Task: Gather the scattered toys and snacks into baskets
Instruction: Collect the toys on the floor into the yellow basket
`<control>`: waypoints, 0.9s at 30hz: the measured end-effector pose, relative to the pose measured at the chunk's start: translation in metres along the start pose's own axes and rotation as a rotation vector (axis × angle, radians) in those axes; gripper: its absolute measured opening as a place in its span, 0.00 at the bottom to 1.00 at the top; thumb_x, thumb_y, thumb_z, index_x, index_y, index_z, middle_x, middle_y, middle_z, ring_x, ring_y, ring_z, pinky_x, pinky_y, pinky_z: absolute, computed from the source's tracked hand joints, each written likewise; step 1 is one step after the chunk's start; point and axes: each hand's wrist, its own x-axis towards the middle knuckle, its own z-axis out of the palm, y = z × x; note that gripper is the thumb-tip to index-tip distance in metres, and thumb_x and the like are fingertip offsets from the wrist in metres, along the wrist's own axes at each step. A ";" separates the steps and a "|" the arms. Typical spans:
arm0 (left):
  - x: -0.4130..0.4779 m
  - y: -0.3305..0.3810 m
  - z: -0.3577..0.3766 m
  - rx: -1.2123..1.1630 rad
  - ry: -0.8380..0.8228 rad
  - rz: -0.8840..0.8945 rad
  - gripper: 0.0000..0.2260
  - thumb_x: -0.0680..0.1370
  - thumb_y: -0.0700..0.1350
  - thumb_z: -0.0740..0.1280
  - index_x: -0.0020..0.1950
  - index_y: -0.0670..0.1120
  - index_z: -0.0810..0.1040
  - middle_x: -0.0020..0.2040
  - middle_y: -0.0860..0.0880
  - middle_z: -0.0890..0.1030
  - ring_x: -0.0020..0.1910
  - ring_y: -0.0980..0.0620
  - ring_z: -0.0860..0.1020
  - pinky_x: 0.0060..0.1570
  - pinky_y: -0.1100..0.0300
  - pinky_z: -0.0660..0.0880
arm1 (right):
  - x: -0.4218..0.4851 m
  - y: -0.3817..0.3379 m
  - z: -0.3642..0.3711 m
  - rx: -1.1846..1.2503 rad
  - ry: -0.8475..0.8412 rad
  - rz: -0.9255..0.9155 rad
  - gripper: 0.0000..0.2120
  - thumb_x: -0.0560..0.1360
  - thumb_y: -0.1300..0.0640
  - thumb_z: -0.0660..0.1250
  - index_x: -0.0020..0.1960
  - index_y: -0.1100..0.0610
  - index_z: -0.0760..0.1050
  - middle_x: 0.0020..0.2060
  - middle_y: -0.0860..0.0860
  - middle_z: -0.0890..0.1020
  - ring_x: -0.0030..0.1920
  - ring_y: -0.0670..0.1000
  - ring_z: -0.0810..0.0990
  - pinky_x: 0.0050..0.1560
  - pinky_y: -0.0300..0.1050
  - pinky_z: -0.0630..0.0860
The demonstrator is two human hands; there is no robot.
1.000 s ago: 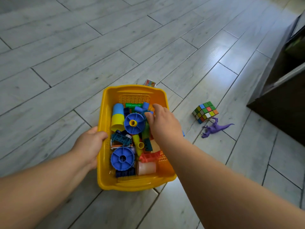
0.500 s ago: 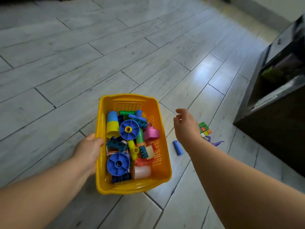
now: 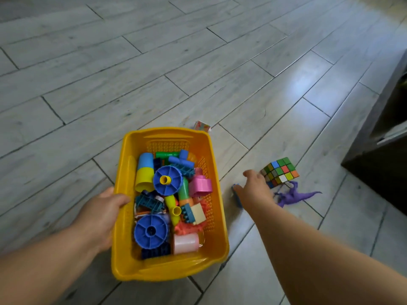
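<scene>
- Head view: the left hand [image 3: 100, 219] clasps the nine o'clock rim of the yellow plastic basket [image 3: 130, 268], which is part-filled with coloured building pieces.
- At three o'clock of the basket, the right hand [image 3: 255, 190] hovers with loosely spread, empty fingers over a small blue cylinder block [image 3: 236, 198] on the grey tiled floor [image 3: 110, 84].
- Step, as I judge it: collecting floor toys. Next: close on the block.
- Multicoloured puzzle cube [image 3: 280, 171] and purple plastic dinosaur [image 3: 294, 194] wait just beyond.

A yellow plastic basket [image 3: 130, 269] stands on the grey plank-tiled floor [image 3: 154, 62], holding assorted plastic building pieces [image 3: 167, 194]. The left hand [image 3: 103, 214] rests on its left rim. To the basket's right, the right hand [image 3: 255, 188] lies over a small blue cylindrical piece [image 3: 238, 200] on the floor. Just right of that hand sits a multicoloured puzzle cube [image 3: 280, 171], with a purple toy dinosaur [image 3: 295, 195] nearer the viewer, beside it. A small printed packet [image 3: 202, 125] lies behind the basket's far right corner.
</scene>
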 end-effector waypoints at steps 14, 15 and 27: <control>0.006 -0.006 0.008 -0.032 0.072 0.005 0.09 0.81 0.35 0.59 0.50 0.46 0.77 0.39 0.36 0.81 0.38 0.39 0.79 0.42 0.45 0.78 | 0.023 -0.011 0.010 0.164 0.175 -0.105 0.14 0.77 0.58 0.60 0.62 0.53 0.69 0.56 0.53 0.74 0.52 0.53 0.75 0.50 0.50 0.73; 0.006 -0.006 0.010 -0.035 0.067 0.008 0.09 0.81 0.35 0.59 0.50 0.46 0.77 0.40 0.35 0.81 0.37 0.40 0.79 0.41 0.46 0.78 | 0.021 -0.024 0.003 0.205 0.238 -0.169 0.15 0.77 0.57 0.61 0.63 0.52 0.69 0.57 0.52 0.73 0.53 0.52 0.74 0.51 0.48 0.73; 0.004 -0.010 0.015 -0.102 -0.012 0.009 0.13 0.80 0.32 0.57 0.51 0.46 0.79 0.32 0.40 0.83 0.25 0.45 0.81 0.28 0.54 0.78 | 0.005 -0.115 0.020 -0.238 0.188 -0.908 0.21 0.78 0.51 0.61 0.71 0.50 0.65 0.65 0.51 0.72 0.64 0.56 0.69 0.62 0.51 0.67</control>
